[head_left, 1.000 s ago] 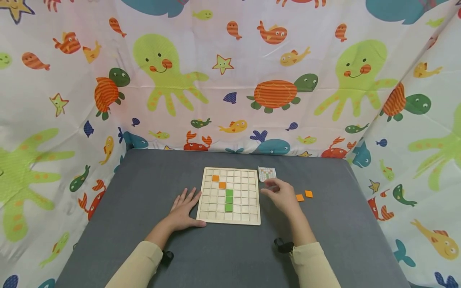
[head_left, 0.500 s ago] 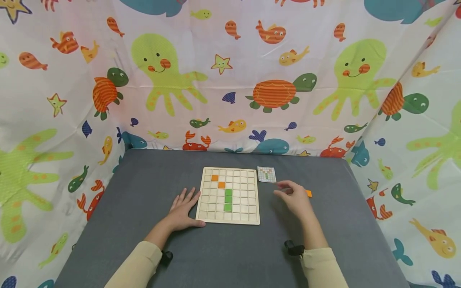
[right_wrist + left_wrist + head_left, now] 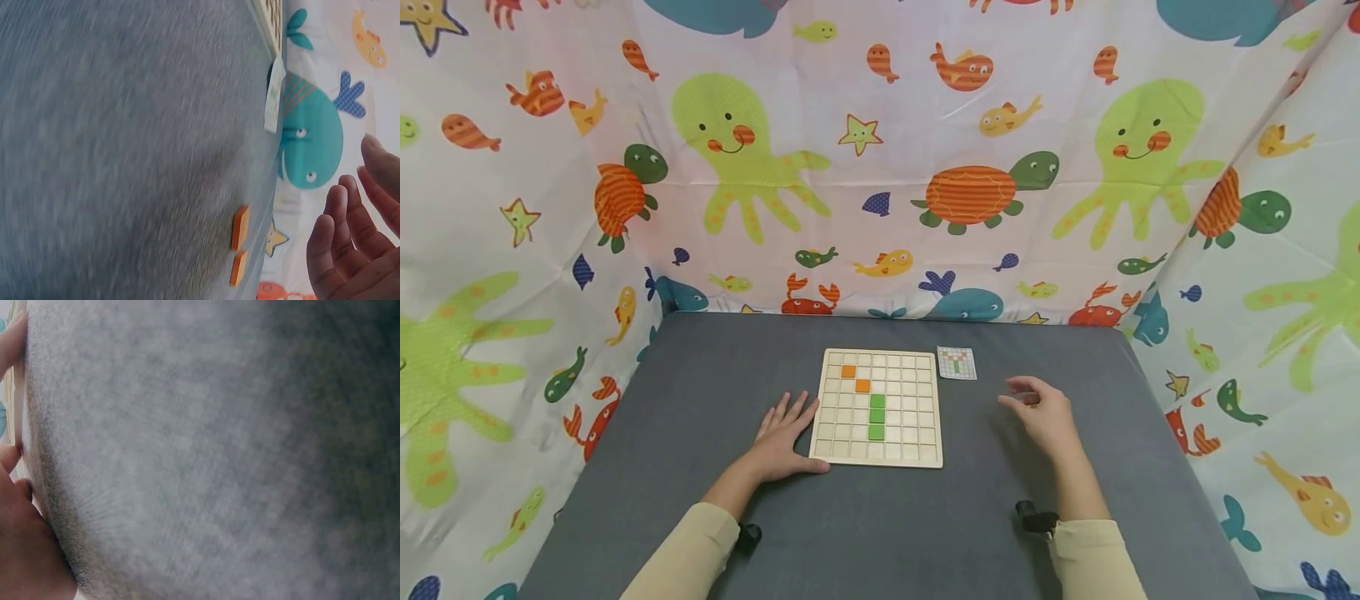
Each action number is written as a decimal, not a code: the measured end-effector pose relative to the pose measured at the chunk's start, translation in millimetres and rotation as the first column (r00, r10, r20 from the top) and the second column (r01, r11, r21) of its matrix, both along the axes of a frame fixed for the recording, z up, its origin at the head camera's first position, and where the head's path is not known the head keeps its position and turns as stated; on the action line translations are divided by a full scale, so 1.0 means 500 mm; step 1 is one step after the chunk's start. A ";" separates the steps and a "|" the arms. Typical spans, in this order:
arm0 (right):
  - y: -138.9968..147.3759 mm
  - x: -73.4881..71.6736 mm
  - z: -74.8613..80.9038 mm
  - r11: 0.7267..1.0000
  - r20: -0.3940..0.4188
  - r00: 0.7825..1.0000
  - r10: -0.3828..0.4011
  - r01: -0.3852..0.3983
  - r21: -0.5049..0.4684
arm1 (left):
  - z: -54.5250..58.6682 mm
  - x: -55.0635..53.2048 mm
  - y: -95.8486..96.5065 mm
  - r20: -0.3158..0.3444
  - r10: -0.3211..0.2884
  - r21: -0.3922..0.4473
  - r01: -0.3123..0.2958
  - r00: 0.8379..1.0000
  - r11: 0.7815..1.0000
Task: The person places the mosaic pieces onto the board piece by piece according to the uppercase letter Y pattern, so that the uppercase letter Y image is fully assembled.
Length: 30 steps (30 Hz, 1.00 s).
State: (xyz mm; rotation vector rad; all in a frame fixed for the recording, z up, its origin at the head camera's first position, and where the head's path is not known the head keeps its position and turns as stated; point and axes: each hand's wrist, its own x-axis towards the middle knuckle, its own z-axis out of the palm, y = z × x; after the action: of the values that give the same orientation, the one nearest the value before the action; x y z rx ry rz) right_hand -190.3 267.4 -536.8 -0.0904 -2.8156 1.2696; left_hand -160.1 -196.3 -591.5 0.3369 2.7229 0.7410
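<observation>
A pale wooden grid board (image 3: 917, 425) lies on the grey table. Two orange square tiles (image 3: 862, 386) sit diagonally in its upper left, and several green square tiles (image 3: 877, 417) run in a column below them. My left hand (image 3: 781, 443) rests at the board's left edge, fingers spread and thumb by the near corner. To the right of the board, my right hand (image 3: 1043, 415) hovers over the table with loosely bent fingers, nothing visible between them. In the right wrist view, two loose orange tiles (image 3: 240, 228) lie on the cloth near that hand; the hand hides them from the head view.
A small printed pattern card (image 3: 957, 363) lies beside the board's upper right corner. Grey cloth covers the table (image 3: 880, 533). A white curtain (image 3: 835, 75) with sea animals rises behind and at both sides. Each wrist wears a black camera strap.
My right hand has moved rightward from beside the card and board to over the loose orange tiles, covering them in the head view. The left hand and board tiles have stayed put.
</observation>
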 end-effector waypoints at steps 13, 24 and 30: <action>0.051 0.013 -0.004 0.998 0.017 0.999 -0.032 0.031 0.049 | -0.009 -0.001 -0.001 -0.013 0.004 0.032 -0.003 1.000 0.999; 0.098 0.005 -0.006 0.997 0.065 0.996 -0.056 0.052 0.064 | -0.017 -0.002 -0.004 -0.015 0.012 0.050 -0.011 1.000 0.999; 0.127 -0.008 -0.019 0.994 0.093 0.994 -0.064 0.056 0.089 | -0.033 -0.005 -0.007 -0.031 0.019 0.054 -0.017 0.999 0.998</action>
State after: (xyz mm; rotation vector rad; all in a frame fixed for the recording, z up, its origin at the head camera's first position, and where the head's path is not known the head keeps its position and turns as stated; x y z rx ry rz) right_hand -194.1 330.9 -546.5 -0.2373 -2.9198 1.1593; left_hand -162.4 -199.8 -607.9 0.3388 2.7429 0.8217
